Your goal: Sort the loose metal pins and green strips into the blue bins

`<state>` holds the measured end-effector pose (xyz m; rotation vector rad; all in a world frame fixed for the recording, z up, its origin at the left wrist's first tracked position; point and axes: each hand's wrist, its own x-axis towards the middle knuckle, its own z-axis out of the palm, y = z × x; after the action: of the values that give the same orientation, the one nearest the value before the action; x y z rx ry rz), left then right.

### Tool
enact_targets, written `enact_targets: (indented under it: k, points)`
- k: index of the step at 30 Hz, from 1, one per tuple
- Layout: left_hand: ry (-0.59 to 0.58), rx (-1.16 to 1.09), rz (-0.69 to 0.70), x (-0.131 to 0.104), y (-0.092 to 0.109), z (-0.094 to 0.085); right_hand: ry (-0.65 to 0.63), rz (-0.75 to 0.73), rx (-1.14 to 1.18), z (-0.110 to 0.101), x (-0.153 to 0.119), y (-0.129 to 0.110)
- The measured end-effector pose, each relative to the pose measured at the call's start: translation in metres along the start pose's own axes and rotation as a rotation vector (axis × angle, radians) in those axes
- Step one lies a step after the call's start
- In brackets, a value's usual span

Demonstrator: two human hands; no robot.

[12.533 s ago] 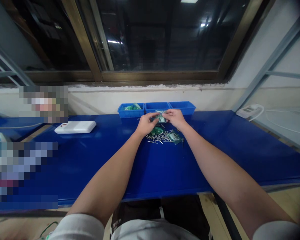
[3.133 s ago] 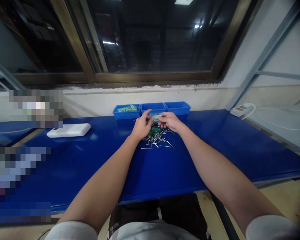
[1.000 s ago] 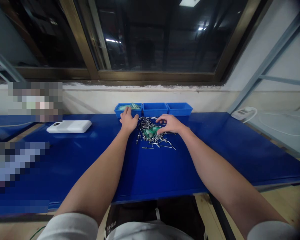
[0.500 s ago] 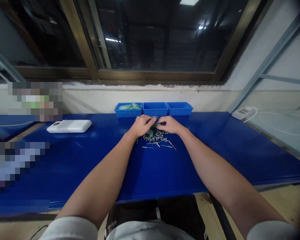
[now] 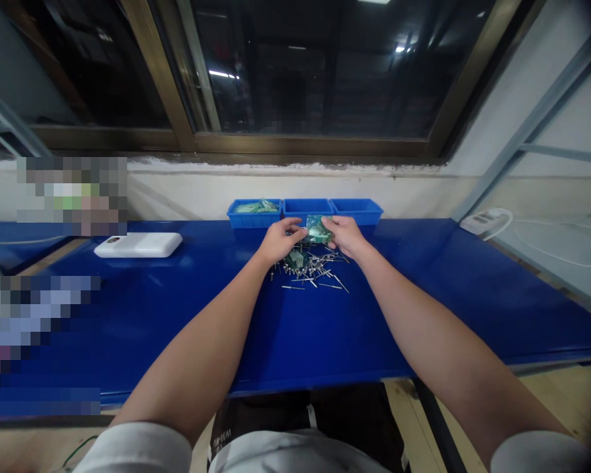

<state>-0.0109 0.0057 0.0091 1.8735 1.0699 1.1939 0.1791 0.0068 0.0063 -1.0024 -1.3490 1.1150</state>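
My right hand (image 5: 349, 235) pinches a small green plastic packet (image 5: 318, 228) with pale contents, holding it up above the table. At the packet's left edge is my left hand (image 5: 282, 240), thumb reaching to it and fingers apart; whether it touches the packet I cannot tell. Below both hands lies a loose heap of silvery blind rivets (image 5: 320, 266), spread on the blue tabletop. Another green packet (image 5: 297, 260) rests among the rivets, partly covered by them.
Behind my hands stand three blue bins: a left bin (image 5: 230, 215) with green packets, a middle bin (image 5: 308, 205) and a right bin (image 5: 372, 213). A white device (image 5: 140, 245) lies on the left. At the far right is a white power strip (image 5: 481, 222) with a cable.
The green packet has come up from the rivet heap in my right hand and now shows clearly. My left hand's fingers have spread beside it.
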Motion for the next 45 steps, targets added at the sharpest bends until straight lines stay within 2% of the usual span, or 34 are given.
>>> enact_targets:
  k: [5, 10, 15, 23, 36, 45]
  points:
    - [-0.027, -0.119, -0.037, -0.001, 0.004, 0.004, -0.025, 0.07, 0.048, 0.007, -0.006, -0.01]
    - [-0.072, -0.215, -0.002, -0.001, 0.01, 0.009, -0.072, 0.091, 0.044, 0.011, -0.011, -0.015]
    - [0.016, -0.168, 0.042, 0.001, 0.007, 0.009, -0.121, 0.027, 0.025, 0.006, -0.01, -0.013]
    - [0.182, 0.04, 0.175, 0.002, 0.006, 0.005, -0.072, -0.069, -0.006, 0.001, -0.005, -0.004]
    - [0.152, 0.067, 0.151, 0.004, 0.003, 0.002, -0.077, -0.105, -0.079, 0.004, -0.007, -0.009]
    - [0.042, -0.254, 0.027, 0.002, 0.008, 0.01, 0.026, -0.056, -0.149, 0.005, -0.004, -0.008]
